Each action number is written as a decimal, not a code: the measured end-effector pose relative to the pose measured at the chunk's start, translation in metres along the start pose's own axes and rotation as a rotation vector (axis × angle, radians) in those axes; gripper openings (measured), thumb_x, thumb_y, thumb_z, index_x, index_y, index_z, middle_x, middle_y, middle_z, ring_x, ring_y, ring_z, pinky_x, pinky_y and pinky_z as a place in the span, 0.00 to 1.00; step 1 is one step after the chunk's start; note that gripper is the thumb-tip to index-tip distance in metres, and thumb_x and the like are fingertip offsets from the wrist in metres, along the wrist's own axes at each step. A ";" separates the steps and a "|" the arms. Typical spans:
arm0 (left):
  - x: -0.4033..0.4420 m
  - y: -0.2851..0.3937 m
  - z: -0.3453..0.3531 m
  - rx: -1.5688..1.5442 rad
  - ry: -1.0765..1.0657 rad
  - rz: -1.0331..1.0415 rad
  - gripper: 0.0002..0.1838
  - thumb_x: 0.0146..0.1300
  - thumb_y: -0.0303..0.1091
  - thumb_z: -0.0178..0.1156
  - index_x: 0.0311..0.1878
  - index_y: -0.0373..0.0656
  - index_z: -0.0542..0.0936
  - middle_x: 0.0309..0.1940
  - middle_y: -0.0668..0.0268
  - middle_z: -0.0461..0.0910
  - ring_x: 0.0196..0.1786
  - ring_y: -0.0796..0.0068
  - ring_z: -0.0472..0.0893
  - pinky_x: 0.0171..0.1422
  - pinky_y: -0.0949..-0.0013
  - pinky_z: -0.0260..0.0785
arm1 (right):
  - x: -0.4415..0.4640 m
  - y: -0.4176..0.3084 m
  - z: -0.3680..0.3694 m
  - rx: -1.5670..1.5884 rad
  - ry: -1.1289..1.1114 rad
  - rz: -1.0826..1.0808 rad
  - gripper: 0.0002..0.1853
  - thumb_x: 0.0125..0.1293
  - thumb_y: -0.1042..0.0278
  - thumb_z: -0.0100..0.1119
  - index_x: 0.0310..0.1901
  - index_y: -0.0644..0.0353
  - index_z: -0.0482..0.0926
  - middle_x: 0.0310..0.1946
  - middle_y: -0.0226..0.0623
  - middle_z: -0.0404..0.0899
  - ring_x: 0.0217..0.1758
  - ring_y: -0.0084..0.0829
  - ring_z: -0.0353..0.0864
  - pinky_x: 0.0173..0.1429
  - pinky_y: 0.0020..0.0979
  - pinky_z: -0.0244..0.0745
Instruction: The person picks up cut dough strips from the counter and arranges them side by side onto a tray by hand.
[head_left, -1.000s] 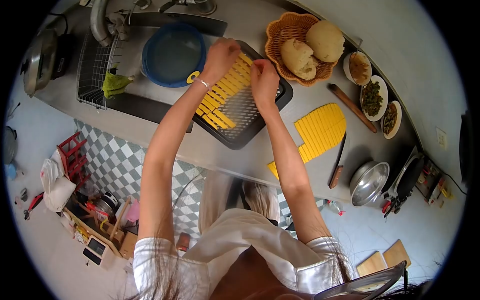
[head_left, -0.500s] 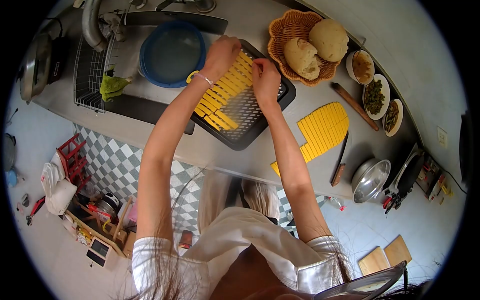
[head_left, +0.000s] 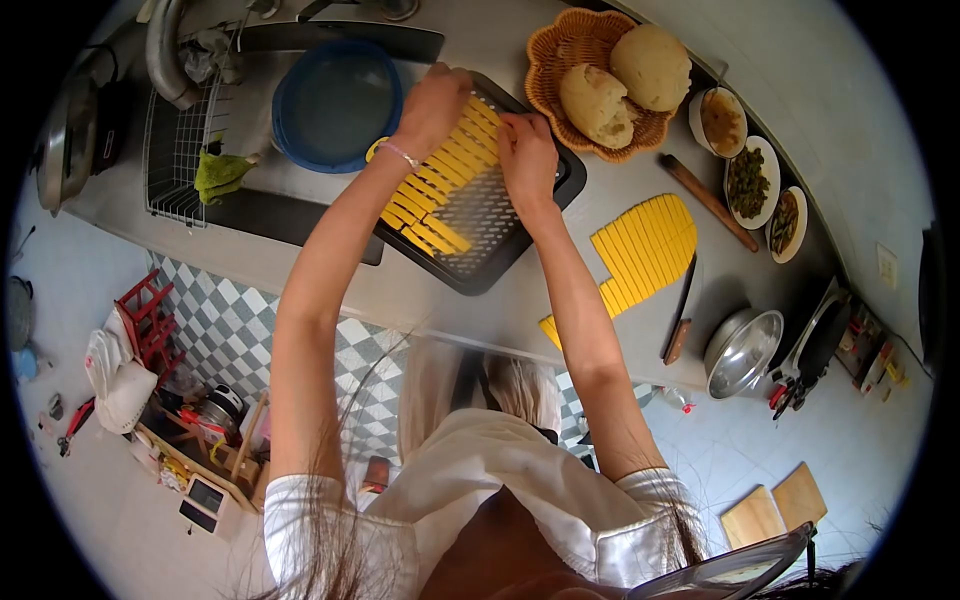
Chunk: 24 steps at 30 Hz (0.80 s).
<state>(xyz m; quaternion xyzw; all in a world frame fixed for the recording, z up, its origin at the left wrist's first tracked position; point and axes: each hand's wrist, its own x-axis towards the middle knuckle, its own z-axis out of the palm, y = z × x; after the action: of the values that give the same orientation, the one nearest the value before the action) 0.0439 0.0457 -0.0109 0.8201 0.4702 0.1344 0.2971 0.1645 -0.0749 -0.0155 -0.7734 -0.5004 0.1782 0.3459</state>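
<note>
1. Tray [head_left: 480,225], 12 o'clock: yellow strips [head_left: 432,182] laid from 8 to 12; 5 o'clock bare.
2. Left hand [head_left: 434,106], right hand [head_left: 528,165]: fingers curled; cannot tell if holding anything.
3. Sliced yellow sheet [head_left: 646,250]: off-tray, at its 4 o'clock.

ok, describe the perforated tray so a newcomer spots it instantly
Along the counter, find the round blue basin. Right of it in the picture is a dark, round-cornered tray. Its hole-punched base, partly covered by yellow strips, sets it apart.
</note>
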 end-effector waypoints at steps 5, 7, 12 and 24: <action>0.000 0.002 -0.003 0.052 -0.024 0.103 0.07 0.61 0.26 0.61 0.43 0.39 0.83 0.42 0.57 0.79 0.45 0.56 0.80 0.51 0.59 0.73 | -0.004 0.006 -0.004 -0.028 -0.026 0.012 0.10 0.63 0.75 0.61 0.46 0.63 0.82 0.43 0.43 0.79 0.39 0.42 0.83 0.44 0.38 0.78; 0.001 -0.001 -0.004 0.092 -0.039 0.251 0.08 0.60 0.24 0.60 0.42 0.39 0.83 0.42 0.60 0.79 0.48 0.58 0.78 0.53 0.60 0.72 | -0.006 0.009 -0.003 -0.023 -0.033 0.014 0.11 0.63 0.75 0.61 0.46 0.63 0.81 0.43 0.43 0.79 0.39 0.41 0.83 0.44 0.38 0.78; 0.005 -0.007 -0.003 0.118 -0.155 0.472 0.10 0.56 0.21 0.59 0.42 0.39 0.84 0.43 0.63 0.78 0.52 0.61 0.75 0.58 0.60 0.69 | -0.007 0.011 -0.004 -0.007 -0.032 0.011 0.10 0.63 0.76 0.60 0.46 0.63 0.81 0.43 0.43 0.79 0.39 0.42 0.83 0.44 0.39 0.78; 0.002 -0.008 -0.002 0.113 -0.192 0.462 0.16 0.55 0.19 0.59 0.46 0.43 0.84 0.46 0.64 0.77 0.54 0.61 0.74 0.60 0.61 0.69 | -0.010 0.009 -0.007 -0.030 -0.030 0.012 0.10 0.65 0.76 0.55 0.47 0.63 0.80 0.45 0.45 0.77 0.44 0.49 0.80 0.48 0.42 0.77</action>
<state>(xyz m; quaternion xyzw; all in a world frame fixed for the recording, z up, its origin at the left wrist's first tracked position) 0.0386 0.0511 -0.0139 0.9301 0.2468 0.0937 0.2553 0.1701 -0.0889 -0.0180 -0.7788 -0.5034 0.1843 0.3256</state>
